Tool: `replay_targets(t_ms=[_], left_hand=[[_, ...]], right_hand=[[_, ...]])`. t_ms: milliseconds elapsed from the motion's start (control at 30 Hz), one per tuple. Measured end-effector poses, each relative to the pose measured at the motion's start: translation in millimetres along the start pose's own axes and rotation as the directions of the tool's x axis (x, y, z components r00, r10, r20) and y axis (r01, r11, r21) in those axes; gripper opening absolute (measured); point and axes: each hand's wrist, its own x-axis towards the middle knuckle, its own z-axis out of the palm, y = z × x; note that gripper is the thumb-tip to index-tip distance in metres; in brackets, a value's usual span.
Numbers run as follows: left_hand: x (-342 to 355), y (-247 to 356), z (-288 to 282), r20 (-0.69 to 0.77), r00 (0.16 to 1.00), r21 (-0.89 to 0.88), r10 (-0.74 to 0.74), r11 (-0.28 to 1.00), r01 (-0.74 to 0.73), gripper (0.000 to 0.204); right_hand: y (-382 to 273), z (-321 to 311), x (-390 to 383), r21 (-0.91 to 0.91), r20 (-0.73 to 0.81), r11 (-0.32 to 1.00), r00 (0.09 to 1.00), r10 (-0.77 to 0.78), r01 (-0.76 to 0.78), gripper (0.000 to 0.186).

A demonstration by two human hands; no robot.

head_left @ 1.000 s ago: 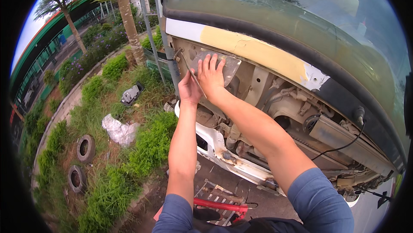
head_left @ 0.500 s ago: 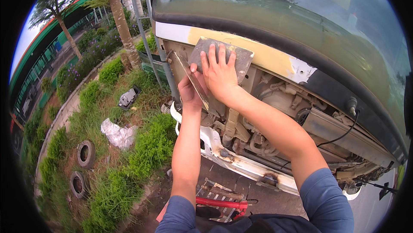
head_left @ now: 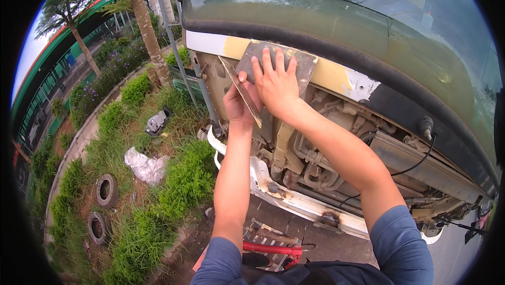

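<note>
My left hand grips a thin flat board tilted nearly edge-on, with my thumb over its edge. Just right of it, my right hand lies with fingers spread on a scuffed grey plate, which overlaps the yellow-and-white strip under the windshield of a vehicle. Below both hands is the opened front of the vehicle, with dusty pipes and brackets. The far side of the left board is hidden.
Below lie the white bumper, with rusty patches, and a red metal frame. A black cable hangs at right. Grey poles stand left of the vehicle; tyres and a plastic sheet lie in the grass.
My right hand and the grey plate have moved up and right onto the painted strip. My left hand and thin board have shifted slightly right. The view has shifted a little.
</note>
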Motion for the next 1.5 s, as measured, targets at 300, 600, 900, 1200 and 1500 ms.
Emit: replay_targets(t_ms=[300,600,900,1200,1500], left_hand=[[1,-2,-11,-0.015,0.999,-0.007,0.034,0.999,-0.034,0.010],[-5,0,-22,0.028,1.000,-0.057,0.012,0.998,-0.011,0.019],[-28,5,-54,0.026,1.000,-0.061,-0.015,0.998,0.016,0.019],[-56,1,-74,-0.207,0.977,0.038,0.054,0.998,-0.047,0.013],[-84,-31,-40,-0.312,0.931,0.068,0.188,0.982,-0.176,0.013]], right_hand=[[3,5,1,0.008,0.012,1.000,1.000,-0.002,0.001,0.056],[-3,19,-2,0.032,-0.047,0.999,0.999,0.000,0.002,0.057],[-25,52,-18,-0.026,-0.089,0.999,0.996,-0.023,0.021,0.057],[-43,71,-36,-0.055,-0.040,0.998,0.998,-0.046,0.044,0.057],[-30,35,-67,0.072,-0.049,0.995,0.997,-0.067,0.071,0.051]])
